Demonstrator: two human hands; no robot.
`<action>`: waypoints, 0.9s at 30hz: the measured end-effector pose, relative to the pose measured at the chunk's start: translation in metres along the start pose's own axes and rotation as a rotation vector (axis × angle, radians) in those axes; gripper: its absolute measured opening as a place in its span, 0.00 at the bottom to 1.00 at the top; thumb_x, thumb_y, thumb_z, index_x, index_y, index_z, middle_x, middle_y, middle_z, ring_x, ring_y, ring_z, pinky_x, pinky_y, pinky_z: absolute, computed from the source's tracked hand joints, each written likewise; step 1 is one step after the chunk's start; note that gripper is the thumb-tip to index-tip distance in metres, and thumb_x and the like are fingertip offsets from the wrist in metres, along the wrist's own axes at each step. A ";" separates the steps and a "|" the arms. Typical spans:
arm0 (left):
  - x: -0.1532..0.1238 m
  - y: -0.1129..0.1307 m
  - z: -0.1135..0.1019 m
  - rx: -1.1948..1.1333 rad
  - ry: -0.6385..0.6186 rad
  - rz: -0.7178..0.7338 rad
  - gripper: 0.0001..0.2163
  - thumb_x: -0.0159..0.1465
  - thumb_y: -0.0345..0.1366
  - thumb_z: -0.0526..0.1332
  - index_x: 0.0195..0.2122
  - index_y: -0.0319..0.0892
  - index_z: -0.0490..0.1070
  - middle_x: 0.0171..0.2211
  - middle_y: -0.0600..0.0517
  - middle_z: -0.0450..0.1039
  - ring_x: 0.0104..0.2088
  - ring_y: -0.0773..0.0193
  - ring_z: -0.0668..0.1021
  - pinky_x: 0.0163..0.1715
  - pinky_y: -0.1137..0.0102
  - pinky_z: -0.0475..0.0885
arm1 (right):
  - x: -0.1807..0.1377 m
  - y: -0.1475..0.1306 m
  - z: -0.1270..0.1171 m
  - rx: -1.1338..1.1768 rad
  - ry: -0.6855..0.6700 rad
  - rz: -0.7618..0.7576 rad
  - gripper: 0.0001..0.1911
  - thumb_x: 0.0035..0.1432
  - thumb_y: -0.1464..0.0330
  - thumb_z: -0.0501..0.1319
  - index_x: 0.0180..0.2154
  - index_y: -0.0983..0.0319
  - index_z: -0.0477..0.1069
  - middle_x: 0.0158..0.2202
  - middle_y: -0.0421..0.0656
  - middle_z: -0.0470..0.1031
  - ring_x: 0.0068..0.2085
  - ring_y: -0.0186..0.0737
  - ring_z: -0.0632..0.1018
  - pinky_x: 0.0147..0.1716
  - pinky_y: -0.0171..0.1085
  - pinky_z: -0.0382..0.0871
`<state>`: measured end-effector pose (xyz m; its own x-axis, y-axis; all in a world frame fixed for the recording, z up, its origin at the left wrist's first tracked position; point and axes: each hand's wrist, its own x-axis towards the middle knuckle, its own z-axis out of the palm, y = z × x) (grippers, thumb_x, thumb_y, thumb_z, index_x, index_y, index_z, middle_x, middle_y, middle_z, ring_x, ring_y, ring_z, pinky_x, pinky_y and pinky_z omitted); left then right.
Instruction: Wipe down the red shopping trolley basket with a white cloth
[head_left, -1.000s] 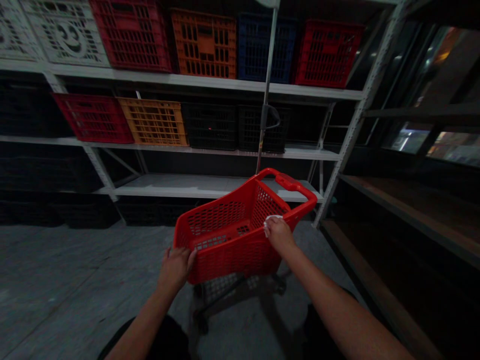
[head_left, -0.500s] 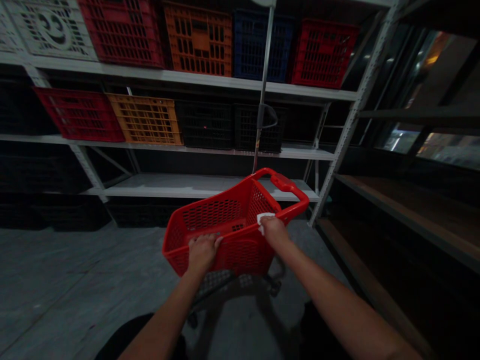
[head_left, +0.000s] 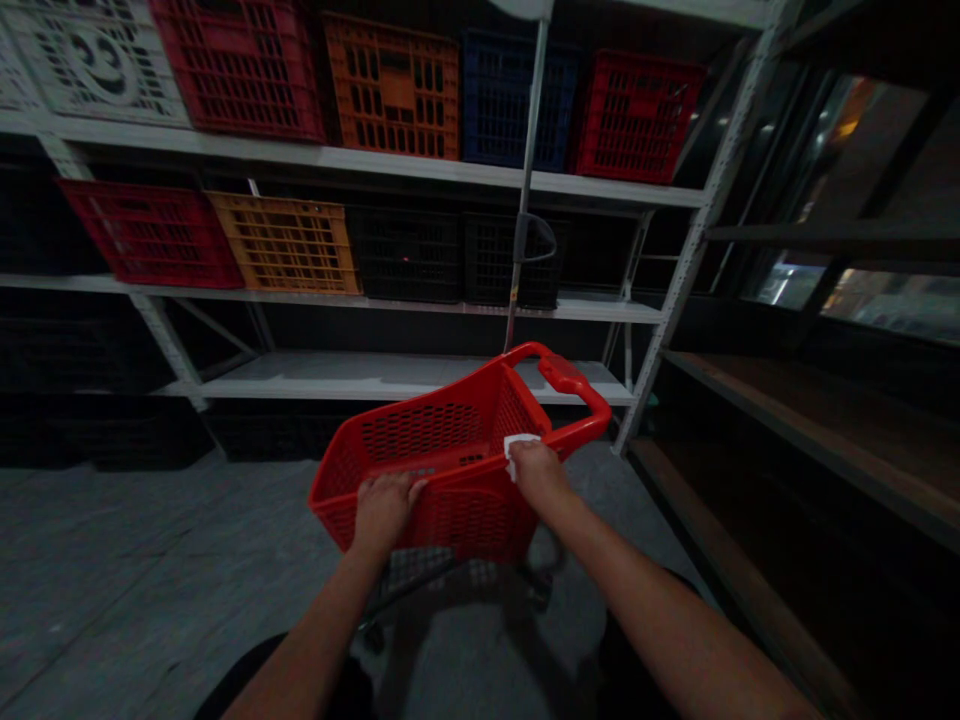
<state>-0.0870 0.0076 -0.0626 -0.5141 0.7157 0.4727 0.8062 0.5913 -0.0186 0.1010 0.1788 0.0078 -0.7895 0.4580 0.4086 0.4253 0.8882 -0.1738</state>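
Note:
A red plastic shopping cart (head_left: 480,510) stands on the floor before me, its handle (head_left: 564,376) toward the right. My left hand (head_left: 384,508) grips the near rim of its basket, fingers bent over the edge. Farther right along the same rim, my right hand (head_left: 536,470) is closed on a white cloth or wipe (head_left: 517,445) and presses it to the rim. Part of the cloth is hidden under the fingers. The basket's mesh walls and part of its floor show, while the wheels beneath are dim.
Behind the cart is a white metal rack (head_left: 397,372) with coloured crates, among them an orange crate (head_left: 394,88) and a yellow crate (head_left: 289,243). A metal pole (head_left: 529,150) rises behind the cart. Brown shelves (head_left: 810,430) run along the right side.
The cart and both hands have shifted slightly left in view, and the rack has shifted a little too. Both hands keep their places on the rim, the right still on the cloth.

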 end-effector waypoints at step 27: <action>0.058 0.143 -0.033 -0.298 -0.047 0.098 0.27 0.64 0.49 0.36 0.30 0.40 0.70 0.29 0.45 0.74 0.32 0.62 0.75 0.33 0.69 0.62 | -0.042 0.060 0.014 0.383 0.670 -0.049 0.11 0.58 0.73 0.50 0.36 0.62 0.71 0.36 0.47 0.68 0.41 0.40 0.70 0.43 0.41 0.66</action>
<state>0.0084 0.1210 -0.0084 -0.4367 0.7846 0.4400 0.8995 0.3884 0.2002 0.1538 0.2131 -0.0320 -0.3150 0.4065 0.8576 0.1182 0.9134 -0.3895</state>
